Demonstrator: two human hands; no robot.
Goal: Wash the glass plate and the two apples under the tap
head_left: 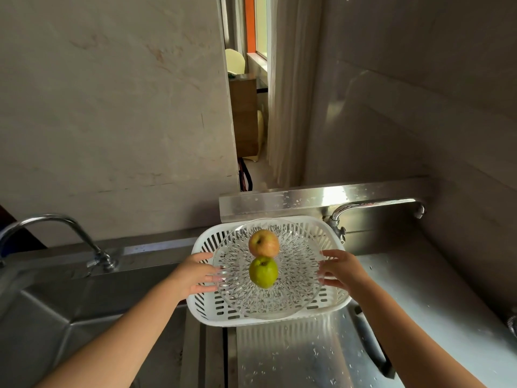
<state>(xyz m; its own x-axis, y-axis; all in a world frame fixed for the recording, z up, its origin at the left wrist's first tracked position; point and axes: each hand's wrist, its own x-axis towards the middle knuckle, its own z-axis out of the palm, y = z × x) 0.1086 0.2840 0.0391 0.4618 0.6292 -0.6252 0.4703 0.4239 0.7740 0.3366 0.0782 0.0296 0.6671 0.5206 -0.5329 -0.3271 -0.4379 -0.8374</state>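
**Materials and Surface Finish**

The round clear glass plate (pixel 293 278) is glossy, with a cut, faceted pattern. The white slotted plastic basket (pixel 330 233) has a smooth, low-sheen finish. The stainless steel sink surface (pixel 397 278) is brushed, reflective and spotted with water drops. The curved chrome metal tap (pixel 375 204) is polished. The green apple (pixel 263 272) and red-yellow apple (pixel 264 243) have smooth skins.

This is a kitchen washing spot. A shiny steel sink (pixel 84 303) has a curved tap (pixel 56 228), and a second tap (pixel 377 205) sits by a wet steel counter (pixel 405 289). A white plastic basket (pixel 212 306) rests there. Plain grey walls (pixel 112 107) stand behind, with a window (pixel 260 23) beyond.
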